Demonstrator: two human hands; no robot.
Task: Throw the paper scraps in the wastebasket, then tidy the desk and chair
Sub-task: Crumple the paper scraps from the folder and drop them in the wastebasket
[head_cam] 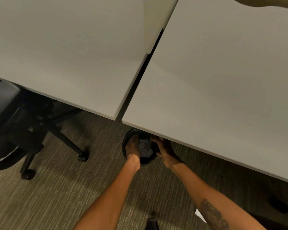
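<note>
Where the hands meet: a round black wastebasket [145,161] stands on the floor at about 6 o'clock from the middle of the view, its far rim tucked under the edge of the right-hand desk.
Paper: crumpled pale grey paper scraps [145,146] lie inside the wastebasket, between the two hands.
Left hand [132,148]: it lies over the basket's rim on the 9 o'clock side, fingers fairly straight and pointing toward 12 o'clock into the mouth, holding nothing that I can make out.
Right hand [165,151]: it is on the 3 o'clock side of the rim, fingers and thumb curled round the edge and gripping it.
Desks: a flat white left desktop [65,55] and a flat white right desktop [223,80] sit side by side, with a narrow dark gap running between them from 12 toward 6 o'clock.
Chair: a black wheeled office chair [23,127] at 9 o'clock sits partly under the left desktop, castors on the floor.
Floor: on the brownish ribbed carpet [56,196], a small white flat piece [200,214] lies at 5 o'clock, just beside the right forearm. I cannot tell whether it is paper.
</note>
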